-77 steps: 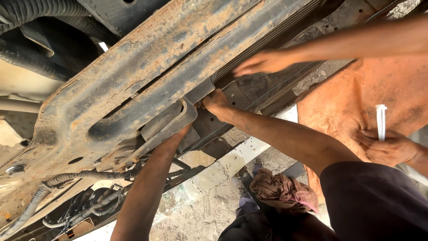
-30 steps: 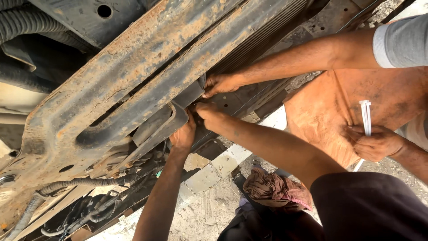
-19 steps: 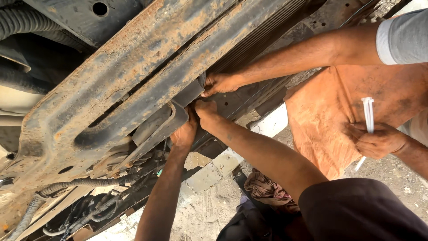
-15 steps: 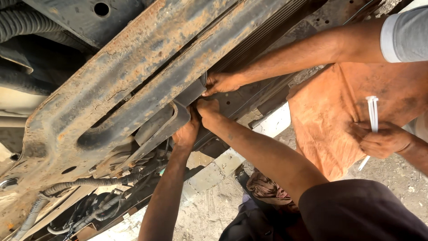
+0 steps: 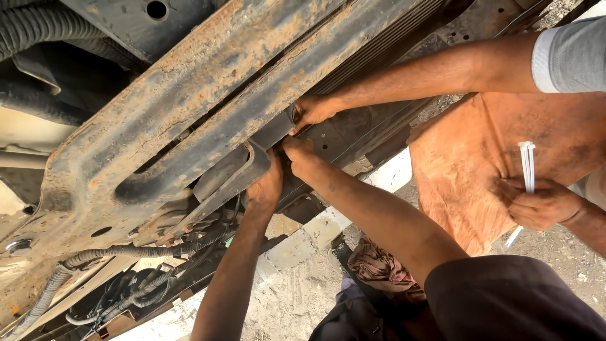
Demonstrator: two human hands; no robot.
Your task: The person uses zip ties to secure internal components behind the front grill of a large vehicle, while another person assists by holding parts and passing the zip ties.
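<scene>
I look up at a rusty frame rail (image 5: 189, 120) under a vehicle. A grey U-shaped metal bracket (image 5: 230, 173) hangs below it. My left hand (image 5: 268, 184) reaches up from below and grips the bracket's right end. Just right of it, my right hand (image 5: 301, 155), on the dark-sleeved arm, has its fingers curled at the dark plate (image 5: 274, 129) by the rail; what they pinch is hidden. Another person's hand (image 5: 314, 110), on a grey-sleeved arm, presses the same spot from the upper right.
A second hand of the other person (image 5: 543, 203) holds white cable ties (image 5: 527, 165) in front of an orange cloth (image 5: 461, 170). Corrugated hoses and wiring (image 5: 126, 252) run under the rail at lower left. A dirt floor and a rag (image 5: 379, 268) lie below.
The other person's hand slid left along the rail and now meets my hands at the bracket. In the last second my hands have held almost still.
</scene>
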